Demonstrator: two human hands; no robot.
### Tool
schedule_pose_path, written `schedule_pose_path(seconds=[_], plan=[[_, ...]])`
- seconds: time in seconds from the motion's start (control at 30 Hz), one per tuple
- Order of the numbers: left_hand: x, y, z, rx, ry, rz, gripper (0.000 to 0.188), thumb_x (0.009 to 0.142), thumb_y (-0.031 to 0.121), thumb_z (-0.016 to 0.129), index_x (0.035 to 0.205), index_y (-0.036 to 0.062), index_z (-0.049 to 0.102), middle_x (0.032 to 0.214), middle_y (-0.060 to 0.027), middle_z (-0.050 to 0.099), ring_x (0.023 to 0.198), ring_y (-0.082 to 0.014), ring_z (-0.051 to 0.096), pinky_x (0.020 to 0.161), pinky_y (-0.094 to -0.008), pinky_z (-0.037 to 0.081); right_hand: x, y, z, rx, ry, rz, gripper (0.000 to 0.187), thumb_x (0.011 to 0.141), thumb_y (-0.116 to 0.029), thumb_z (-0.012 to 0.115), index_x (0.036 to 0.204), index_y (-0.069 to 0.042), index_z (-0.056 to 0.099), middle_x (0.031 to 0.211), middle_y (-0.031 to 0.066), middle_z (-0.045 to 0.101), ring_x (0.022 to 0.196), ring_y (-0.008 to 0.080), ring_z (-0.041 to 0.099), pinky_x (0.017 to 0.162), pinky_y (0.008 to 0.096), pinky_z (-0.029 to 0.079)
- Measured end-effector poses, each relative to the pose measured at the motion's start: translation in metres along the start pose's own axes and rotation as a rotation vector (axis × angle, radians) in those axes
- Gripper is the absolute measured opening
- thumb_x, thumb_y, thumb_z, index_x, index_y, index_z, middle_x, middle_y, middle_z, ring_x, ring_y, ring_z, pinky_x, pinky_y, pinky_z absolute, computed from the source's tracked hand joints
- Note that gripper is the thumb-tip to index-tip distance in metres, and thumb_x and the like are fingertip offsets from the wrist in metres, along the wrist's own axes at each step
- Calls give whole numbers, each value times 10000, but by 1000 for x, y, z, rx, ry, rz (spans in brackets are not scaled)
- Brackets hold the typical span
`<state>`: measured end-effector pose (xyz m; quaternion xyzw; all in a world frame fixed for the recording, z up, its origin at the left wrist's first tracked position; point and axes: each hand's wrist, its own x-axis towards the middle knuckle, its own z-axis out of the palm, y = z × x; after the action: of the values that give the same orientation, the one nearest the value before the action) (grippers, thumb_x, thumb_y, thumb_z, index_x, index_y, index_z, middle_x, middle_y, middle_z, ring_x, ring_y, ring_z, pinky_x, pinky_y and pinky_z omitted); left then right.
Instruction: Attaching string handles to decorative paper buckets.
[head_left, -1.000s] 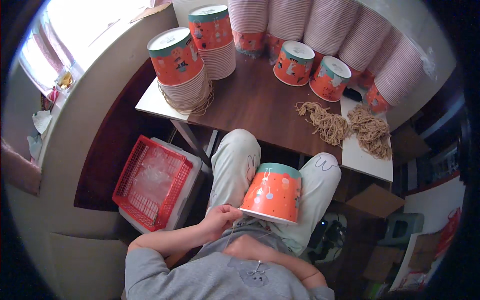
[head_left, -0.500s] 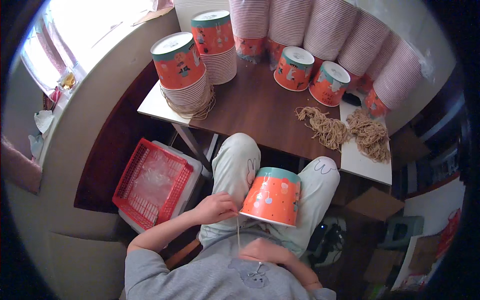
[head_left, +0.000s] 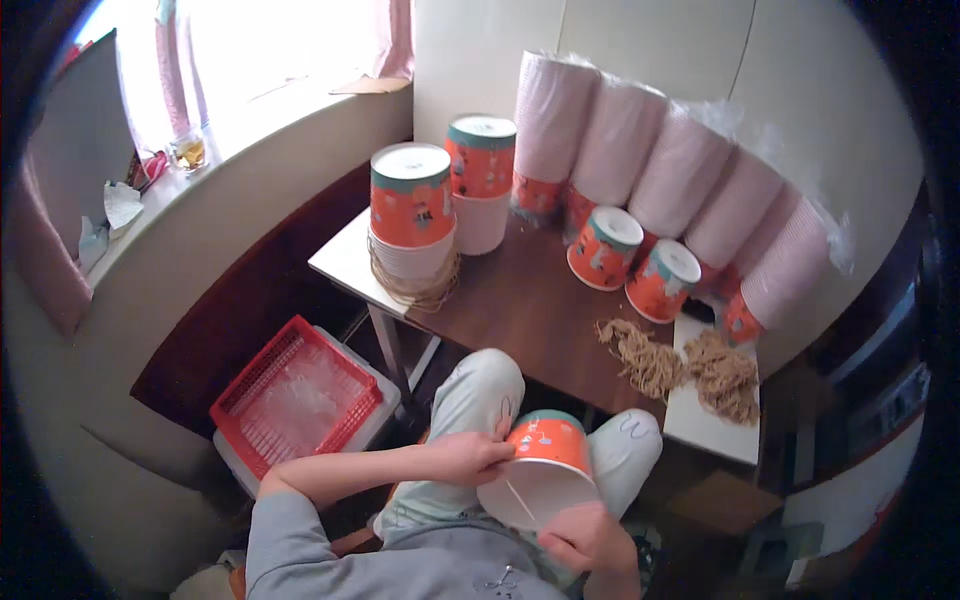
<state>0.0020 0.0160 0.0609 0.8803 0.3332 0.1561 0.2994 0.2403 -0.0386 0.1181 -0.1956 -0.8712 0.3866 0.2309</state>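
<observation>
An orange paper bucket (head_left: 549, 442) with a teal band round its base rests between my knees, tilted so that its white open mouth faces me. My left hand (head_left: 478, 458) is closed in a pinch at the left side of its rim. From there a thin pale string (head_left: 516, 496) runs slantwise across the mouth. My right hand (head_left: 588, 540) is closed at the rim's lower right, on the string's other end; its fingertips are partly hidden.
On the brown table (head_left: 530, 335) two upside-down bucket stacks (head_left: 412, 215) stand left, one looped with cord. Two single buckets (head_left: 605, 248) stand before tall wrapped stacks (head_left: 680, 170). Tan cord bundles (head_left: 720, 378) lie at the right. A red basket (head_left: 300, 395) is at lower left.
The bucket has tipped, so its open mouth now shows. My right hand has moved right to its rim; my left hand stays by the left rim. The view has tilted upward.
</observation>
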Motion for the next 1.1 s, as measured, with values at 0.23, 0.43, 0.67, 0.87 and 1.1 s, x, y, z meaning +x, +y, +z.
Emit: schedule_pose_path(seconds=[0.23, 0.43, 0.67, 0.87, 1.1], plan=[[9, -35, -112, -39, 719, -67, 143, 681, 14, 639, 719, 27, 502, 615, -33, 546, 580, -135, 557, 521, -288, 448, 95, -7, -63, -278, 310, -213, 137, 733, -94, 568, 606, -45, 547, 540, 84, 515, 484, 249, 523, 460, 333, 411], [8, -86, -241, 734, 1405, 132, 118, 670, -12, 584, 697, 22, 475, 663, -122, 467, 538, -278, 527, 445, -358, 434, 232, 25, -87, -776, 468, -573, 75, 721, -84, 586, 688, -47, 530, 605, 83, 521, 550, 269, 516, 532, 362, 421], [7, -176, -297, 919, 1570, -31, 99, 715, 7, 540, 710, 68, 462, 710, -90, 476, 571, -309, 546, 481, -390, 462, 337, 102, -78, -959, 309, -517, 77, 744, -139, 535, 693, -80, 536, 640, 81, 537, 631, 264, 554, 591, 392, 434], [18, -238, -284, 902, 1488, -208, 86, 742, 37, 511, 769, 75, 439, 760, -109, 471, 583, -335, 545, 476, -415, 462, 357, 149, -64, -924, 317, -494, 94, 744, -149, 508, 684, -80, 529, 617, 84, 538, 599, 271, 554, 574, 395, 431], [-12, -258, -242, 754, 1211, -319, 247, 730, -12, 483, 962, 65, 444, 887, -151, 526, 713, -351, 582, 572, -415, 508, 352, 176, -25, -901, 242, -391, 99, 738, -137, 500, 665, -75, 525, 652, 93, 559, 652, 263, 566, 624, 390, 436]])
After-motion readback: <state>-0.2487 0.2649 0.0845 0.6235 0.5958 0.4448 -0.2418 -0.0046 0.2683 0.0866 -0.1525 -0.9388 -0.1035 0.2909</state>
